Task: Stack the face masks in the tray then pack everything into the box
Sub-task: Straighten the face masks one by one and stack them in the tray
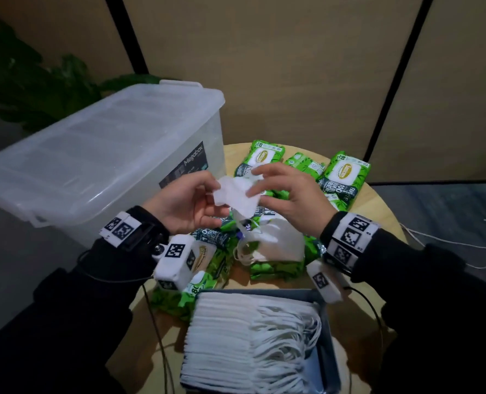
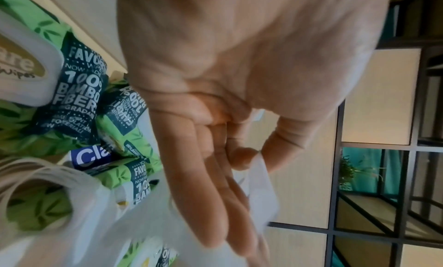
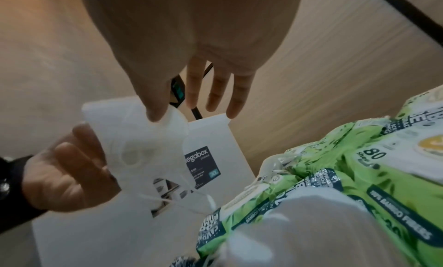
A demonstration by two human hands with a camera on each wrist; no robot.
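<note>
A single white face mask (image 1: 237, 196) hangs above the table between my two hands. My left hand (image 1: 212, 194) pinches its left edge between thumb and fingers, as the left wrist view shows for the left hand (image 2: 256, 158) and the face mask (image 2: 262, 187). My right hand (image 1: 254, 184) pinches the right edge. In the right wrist view its thumb presses the mask (image 3: 134, 138) and the other fingers (image 3: 217, 95) stretch out. A grey tray (image 1: 324, 308) at the near edge holds a neat stack of masks (image 1: 236, 336). The clear box (image 1: 100, 155) stands at the left, lid on.
Several green wipes packs (image 1: 345, 173) lie scattered over the round wooden table (image 1: 378, 211). A plastic bag with more masks (image 1: 276, 240) sits on them below my hands. A leafy plant (image 1: 23, 81) stands behind the box. Cables (image 1: 440, 244) trail off to the right.
</note>
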